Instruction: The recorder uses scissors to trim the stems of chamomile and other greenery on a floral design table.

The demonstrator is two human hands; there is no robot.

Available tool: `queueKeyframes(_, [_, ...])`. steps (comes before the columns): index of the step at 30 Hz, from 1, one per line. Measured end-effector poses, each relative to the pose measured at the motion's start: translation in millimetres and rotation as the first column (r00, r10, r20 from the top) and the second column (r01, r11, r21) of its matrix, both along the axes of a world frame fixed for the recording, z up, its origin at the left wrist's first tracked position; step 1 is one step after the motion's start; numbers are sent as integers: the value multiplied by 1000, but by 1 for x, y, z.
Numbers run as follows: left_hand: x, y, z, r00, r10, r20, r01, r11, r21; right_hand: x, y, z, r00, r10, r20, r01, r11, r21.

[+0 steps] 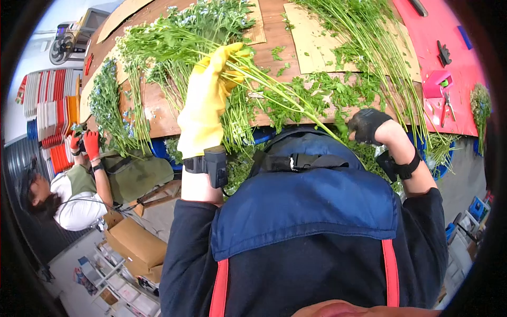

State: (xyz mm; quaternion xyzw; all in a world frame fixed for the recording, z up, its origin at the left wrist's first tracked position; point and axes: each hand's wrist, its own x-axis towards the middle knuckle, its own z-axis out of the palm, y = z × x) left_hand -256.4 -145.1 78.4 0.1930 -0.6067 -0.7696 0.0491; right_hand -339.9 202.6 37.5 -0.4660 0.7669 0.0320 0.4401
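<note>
My left hand (220, 75), in a yellow rubber glove, grips a long leafy green flower stem (283, 89). Its leafy, pale-flowered top points to the upper left, and its bare lower end slants down across the table edge toward my lap. Near that lower end is my right hand (368, 126), in a black glove with its fingers curled. Whether anything sits inside those fingers is hidden. Stripped leaves (295, 99) lie scattered on the wooden table (273, 43) between my hands. Cut stems with small blue flowers (214, 20) are heaped beyond my left hand.
Long bare stems (380, 59) lie over cardboard (313, 43) at right. Pliers-like cutters (447, 109) and a black glove (443, 53) rest on a pink table covering (420, 23). A blue tub (441, 170) stands below. At left, a co-worker in red gloves (91, 146) handles flowers.
</note>
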Motion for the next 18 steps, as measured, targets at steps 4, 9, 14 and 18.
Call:
queueKeyframes(4, [-1, 34, -6, 991, -127, -34, 131, 978, 163, -16, -39, 4, 896, -437, 78, 379, 661, -648])
queueKeyframes(9, [3, 68, 2, 975, -205, 81, 193, 972, 134, -24, -118, 8, 764, -442, 471, 627, 334, -703])
queueKeyframes(14, [13, 72, -5, 969, -238, 60, 221, 953, 206, -44, -130, 27, 866, -475, -157, -81, 177, -981])
queueKeyframes(18, [19, 81, -21, 976, -217, 14, 208, 951, 227, -48, -143, 42, 846, -533, -27, -15, 27, -1000])
